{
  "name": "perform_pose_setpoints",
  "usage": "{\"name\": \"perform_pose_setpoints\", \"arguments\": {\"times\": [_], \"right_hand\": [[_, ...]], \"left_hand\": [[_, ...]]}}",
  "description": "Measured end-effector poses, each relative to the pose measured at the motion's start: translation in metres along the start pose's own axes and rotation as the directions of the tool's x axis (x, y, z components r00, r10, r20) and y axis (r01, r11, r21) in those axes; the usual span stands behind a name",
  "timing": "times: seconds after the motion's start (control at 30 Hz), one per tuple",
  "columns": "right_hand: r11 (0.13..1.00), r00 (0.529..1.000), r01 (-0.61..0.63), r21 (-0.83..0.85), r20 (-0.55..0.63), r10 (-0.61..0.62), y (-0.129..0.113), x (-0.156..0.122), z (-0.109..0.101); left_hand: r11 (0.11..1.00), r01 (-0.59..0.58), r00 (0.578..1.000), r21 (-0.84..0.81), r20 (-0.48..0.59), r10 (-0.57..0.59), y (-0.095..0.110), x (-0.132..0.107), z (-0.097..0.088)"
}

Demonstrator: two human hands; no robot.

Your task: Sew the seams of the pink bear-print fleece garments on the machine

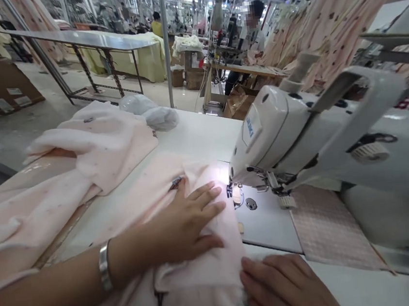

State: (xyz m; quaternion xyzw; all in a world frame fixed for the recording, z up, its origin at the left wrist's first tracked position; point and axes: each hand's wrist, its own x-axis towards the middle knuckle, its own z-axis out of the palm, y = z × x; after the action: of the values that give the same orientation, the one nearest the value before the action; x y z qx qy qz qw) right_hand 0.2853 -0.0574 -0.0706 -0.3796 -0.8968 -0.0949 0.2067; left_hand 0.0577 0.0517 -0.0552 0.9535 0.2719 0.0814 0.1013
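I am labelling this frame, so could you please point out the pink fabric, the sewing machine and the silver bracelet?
pink fabric [202, 270]: head view, on the folded edge between the two hands.
sewing machine [271, 126]: head view, on the white head casing.
silver bracelet [104, 266]: head view, on the band at the left wrist.

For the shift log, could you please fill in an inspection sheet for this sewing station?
Surface: white table, grey needle plate lit by the machine lamp.
Job's things: pink fabric lies flat beside the needle of the sewing machine.
Clutter: a pile of pink pieces at the table's left, a clear plastic bag behind it.
Hands: left hand pressed flat on the fabric, a metal bracelet at the wrist; right hand on the fabric's near edge.
Cables: nothing seen.
Surroundings: hanging printed cloth, cardboard boxes, other people at distant tables.
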Motion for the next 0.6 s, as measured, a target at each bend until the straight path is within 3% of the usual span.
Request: {"name": "perform_pose_setpoints", "arguments": {"times": [0.23, 0.33, 0.5, 0.6], "right_hand": [[0.981, 0.997, -0.071, 0.181, 0.044, 0.064, 0.031, 0.046, 0.009], [0.982, 0.989, -0.122, 0.142, 0.103, 0.108, 0.045, 0.053, 0.018], [0.996, 0.996, -0.067, 0.052, 0.069, 0.064, 0.059, 0.056, 0.034], [0.987, 0.987, -0.151, 0.056, 0.057, 0.148, 0.054, 0.058, 0.031]], "left_hand": [[0.983, -0.18, 0.983, 0.045, -0.027, 0.181, -0.062, 0.039, -0.004], [0.981, -0.187, 0.982, 0.056, -0.008, 0.187, -0.079, 0.054, -0.007], [0.978, -0.198, 0.98, 0.068, -0.005, 0.199, -0.111, 0.082, -0.015], [0.979, -0.172, 0.983, 0.109, -0.044, 0.178, -0.113, 0.083, -0.015]]}}
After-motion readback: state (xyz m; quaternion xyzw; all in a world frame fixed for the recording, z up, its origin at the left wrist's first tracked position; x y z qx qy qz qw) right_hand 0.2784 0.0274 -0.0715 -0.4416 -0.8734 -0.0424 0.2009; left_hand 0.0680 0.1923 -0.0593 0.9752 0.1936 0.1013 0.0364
